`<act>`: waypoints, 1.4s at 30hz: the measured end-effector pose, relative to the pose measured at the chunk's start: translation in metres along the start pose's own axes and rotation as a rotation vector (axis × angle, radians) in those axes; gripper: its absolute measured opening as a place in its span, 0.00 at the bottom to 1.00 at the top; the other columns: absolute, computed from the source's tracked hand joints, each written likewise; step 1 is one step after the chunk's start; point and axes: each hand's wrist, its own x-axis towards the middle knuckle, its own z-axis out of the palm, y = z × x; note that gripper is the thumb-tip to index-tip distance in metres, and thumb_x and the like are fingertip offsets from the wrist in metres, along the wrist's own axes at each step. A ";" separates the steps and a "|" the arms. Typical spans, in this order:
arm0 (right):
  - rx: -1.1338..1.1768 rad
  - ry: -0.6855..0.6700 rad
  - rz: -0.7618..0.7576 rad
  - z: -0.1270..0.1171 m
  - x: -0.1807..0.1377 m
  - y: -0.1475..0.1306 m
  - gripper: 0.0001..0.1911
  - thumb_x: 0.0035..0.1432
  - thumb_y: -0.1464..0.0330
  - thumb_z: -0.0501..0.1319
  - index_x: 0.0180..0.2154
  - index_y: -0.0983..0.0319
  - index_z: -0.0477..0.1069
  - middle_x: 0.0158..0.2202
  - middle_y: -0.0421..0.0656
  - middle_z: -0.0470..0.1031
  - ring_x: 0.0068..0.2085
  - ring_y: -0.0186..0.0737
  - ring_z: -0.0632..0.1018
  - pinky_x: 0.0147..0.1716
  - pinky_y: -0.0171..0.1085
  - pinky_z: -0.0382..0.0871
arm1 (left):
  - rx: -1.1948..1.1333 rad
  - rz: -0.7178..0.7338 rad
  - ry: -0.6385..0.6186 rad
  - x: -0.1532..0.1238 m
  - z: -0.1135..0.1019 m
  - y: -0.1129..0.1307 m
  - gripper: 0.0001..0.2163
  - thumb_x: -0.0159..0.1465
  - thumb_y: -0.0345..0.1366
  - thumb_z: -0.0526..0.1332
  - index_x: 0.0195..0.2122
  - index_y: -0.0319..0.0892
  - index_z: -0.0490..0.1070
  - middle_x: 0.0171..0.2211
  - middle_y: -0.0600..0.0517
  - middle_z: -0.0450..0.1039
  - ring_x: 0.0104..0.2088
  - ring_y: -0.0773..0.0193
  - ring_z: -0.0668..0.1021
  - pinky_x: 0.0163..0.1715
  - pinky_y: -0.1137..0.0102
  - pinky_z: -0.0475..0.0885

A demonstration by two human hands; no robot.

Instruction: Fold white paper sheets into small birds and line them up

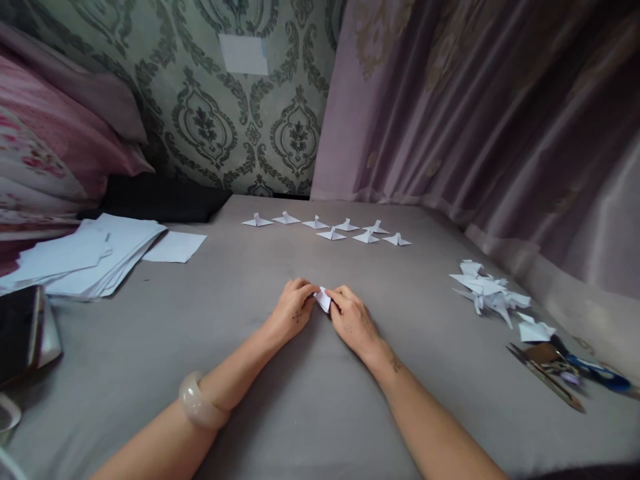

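Observation:
A small folded piece of white paper (323, 301) is between my two hands, over the middle of the grey cloth surface (240, 393). My left hand (293, 308) pinches its left side between thumb and fingers. On the opposite side, my right hand (353, 320) grips the paper's right edge. The fingers hide part of the folds. Beyond my hands, several folded white paper figures (333, 234) stand in two loose rows, each with flat points to the sides and a raised middle.
At the left lie a stack of white paper sheets (107, 257), a single sheet (175, 247) and a phone (20, 330). To the right are a heap of folded papers (485, 288), a pointed tool (547, 380) and a blue-handled tool (597, 372). A curtain (450, 113) hangs behind.

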 end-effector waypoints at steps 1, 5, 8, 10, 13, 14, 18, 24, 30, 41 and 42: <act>0.001 -0.008 0.002 -0.001 0.000 0.000 0.20 0.59 0.76 0.50 0.49 0.58 0.71 0.40 0.45 0.71 0.40 0.37 0.74 0.43 0.34 0.65 | 0.008 -0.005 -0.005 0.000 -0.001 0.001 0.13 0.61 0.27 0.52 0.43 0.41 0.73 0.41 0.45 0.69 0.42 0.58 0.71 0.46 0.63 0.67; 0.056 -0.038 -0.007 -0.005 0.000 0.000 0.21 0.57 0.78 0.51 0.48 0.58 0.72 0.38 0.44 0.69 0.38 0.35 0.73 0.41 0.32 0.65 | 0.041 -0.011 -0.018 -0.002 -0.003 0.007 0.13 0.60 0.27 0.53 0.42 0.41 0.74 0.40 0.45 0.69 0.41 0.58 0.70 0.44 0.63 0.67; 0.116 -0.043 0.009 -0.007 0.002 0.003 0.19 0.56 0.77 0.53 0.47 0.59 0.73 0.37 0.43 0.69 0.35 0.34 0.72 0.38 0.31 0.66 | 0.058 -0.029 -0.027 -0.003 -0.004 0.010 0.14 0.57 0.28 0.55 0.42 0.41 0.74 0.40 0.45 0.69 0.41 0.57 0.71 0.44 0.63 0.67; 0.152 -0.043 0.027 -0.007 0.003 0.005 0.17 0.57 0.75 0.54 0.46 0.60 0.74 0.36 0.43 0.69 0.32 0.32 0.71 0.36 0.31 0.65 | 0.056 -0.042 -0.029 -0.003 -0.005 0.012 0.14 0.56 0.28 0.56 0.42 0.41 0.74 0.40 0.45 0.69 0.42 0.58 0.71 0.45 0.63 0.67; 0.188 -0.038 0.047 -0.006 0.005 0.009 0.13 0.57 0.73 0.56 0.41 0.61 0.76 0.33 0.42 0.69 0.30 0.31 0.70 0.34 0.31 0.64 | 0.033 -0.067 -0.024 -0.001 -0.007 0.014 0.12 0.57 0.31 0.57 0.41 0.41 0.75 0.39 0.45 0.69 0.42 0.58 0.71 0.45 0.63 0.66; 0.194 -0.037 0.048 -0.006 0.006 0.010 0.12 0.57 0.73 0.56 0.39 0.61 0.76 0.32 0.42 0.69 0.29 0.31 0.70 0.33 0.31 0.64 | 0.022 -0.079 -0.022 0.000 -0.007 0.015 0.11 0.58 0.31 0.56 0.40 0.41 0.75 0.39 0.45 0.70 0.42 0.58 0.72 0.45 0.64 0.66; 0.181 -0.016 0.049 -0.006 0.010 0.012 0.11 0.59 0.71 0.55 0.34 0.61 0.77 0.32 0.42 0.72 0.32 0.33 0.72 0.35 0.32 0.63 | -0.020 -0.117 -0.015 0.005 -0.010 0.018 0.10 0.60 0.34 0.56 0.37 0.39 0.76 0.37 0.45 0.71 0.40 0.59 0.73 0.44 0.64 0.66; 0.153 0.046 0.140 -0.003 0.018 0.015 0.11 0.58 0.69 0.56 0.33 0.61 0.78 0.31 0.44 0.76 0.33 0.36 0.74 0.37 0.34 0.64 | -0.020 -0.188 0.024 0.011 -0.009 0.015 0.09 0.60 0.34 0.56 0.30 0.39 0.75 0.31 0.47 0.70 0.33 0.62 0.73 0.37 0.67 0.68; 0.150 0.053 0.217 0.000 0.024 0.015 0.09 0.55 0.67 0.58 0.32 0.61 0.78 0.33 0.45 0.79 0.35 0.39 0.77 0.36 0.35 0.66 | 0.001 -0.225 0.054 0.012 -0.005 0.010 0.06 0.58 0.32 0.58 0.29 0.38 0.74 0.31 0.47 0.68 0.32 0.62 0.71 0.36 0.67 0.68; 0.097 -0.013 0.291 -0.005 0.031 0.009 0.08 0.52 0.67 0.59 0.29 0.62 0.77 0.28 0.44 0.79 0.30 0.38 0.77 0.29 0.33 0.64 | 0.096 -0.225 0.056 0.013 0.002 0.001 0.05 0.57 0.33 0.60 0.28 0.38 0.72 0.32 0.48 0.67 0.34 0.62 0.71 0.38 0.66 0.68; 0.089 -0.017 0.294 -0.005 0.032 0.009 0.08 0.52 0.67 0.60 0.28 0.62 0.77 0.28 0.44 0.79 0.30 0.38 0.76 0.29 0.33 0.63 | 0.113 -0.224 0.055 0.013 0.003 0.001 0.04 0.58 0.33 0.60 0.29 0.38 0.72 0.32 0.48 0.67 0.33 0.62 0.71 0.38 0.66 0.68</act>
